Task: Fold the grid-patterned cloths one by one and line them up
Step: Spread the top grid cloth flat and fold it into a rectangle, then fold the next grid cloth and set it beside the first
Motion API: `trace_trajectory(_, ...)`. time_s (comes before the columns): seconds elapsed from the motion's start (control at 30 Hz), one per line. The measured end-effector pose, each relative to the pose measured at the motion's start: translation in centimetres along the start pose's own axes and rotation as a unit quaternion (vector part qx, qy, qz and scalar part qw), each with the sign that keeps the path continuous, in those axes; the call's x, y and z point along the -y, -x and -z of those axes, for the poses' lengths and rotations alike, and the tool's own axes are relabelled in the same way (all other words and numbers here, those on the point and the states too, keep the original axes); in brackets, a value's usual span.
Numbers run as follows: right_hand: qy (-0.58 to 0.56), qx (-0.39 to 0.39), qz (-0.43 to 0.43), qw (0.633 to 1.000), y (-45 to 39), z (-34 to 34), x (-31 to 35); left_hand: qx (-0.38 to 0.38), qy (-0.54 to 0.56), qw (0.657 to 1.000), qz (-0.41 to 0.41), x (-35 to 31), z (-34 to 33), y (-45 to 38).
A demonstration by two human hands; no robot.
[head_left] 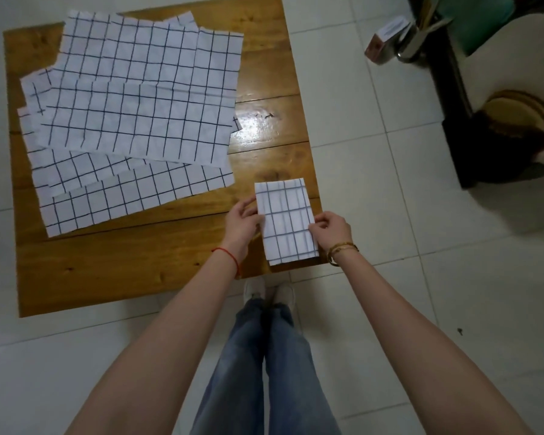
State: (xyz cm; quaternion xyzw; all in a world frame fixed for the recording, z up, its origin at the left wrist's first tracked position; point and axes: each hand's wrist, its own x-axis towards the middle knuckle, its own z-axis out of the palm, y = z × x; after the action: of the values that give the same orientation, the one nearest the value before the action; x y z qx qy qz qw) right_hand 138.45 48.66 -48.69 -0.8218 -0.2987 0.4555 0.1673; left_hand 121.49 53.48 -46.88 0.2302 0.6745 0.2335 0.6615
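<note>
A small folded white cloth with a dark grid [286,221] lies at the near right corner of the wooden table [139,265]. My left hand [241,222] pinches its left edge and my right hand [328,229] pinches its right edge. Several unfolded grid-patterned cloths [132,120] lie spread and overlapping across the far left of the table, apart from both hands.
The table stands on a white tiled floor [421,277]. A dark-framed piece of furniture with a large pale roll [500,73] and a small box [387,39] stands at the far right. My legs and shoes [269,293] are at the table's near edge.
</note>
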Motion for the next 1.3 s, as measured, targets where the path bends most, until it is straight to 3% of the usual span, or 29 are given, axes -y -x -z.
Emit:
trace_trajectory(0.53,0.119,0.015,0.062,0.991,-1.8,-0.4,-1.2,0.004,-0.092,0.995,-0.049,1.0,0.1,-1.6)
trace_trajectory(0.93,0.32,0.026,0.13,0.938,-1.3,0.9,-0.5,-0.001,-0.158,0.985,-0.07,1.2,0.4,-1.4)
trace_trajectory(1.3,0.314,0.012,0.168,0.934,3.7,3.0,2.3,-0.042,-0.364,0.912,-0.183,-1.2,5.5,5.2)
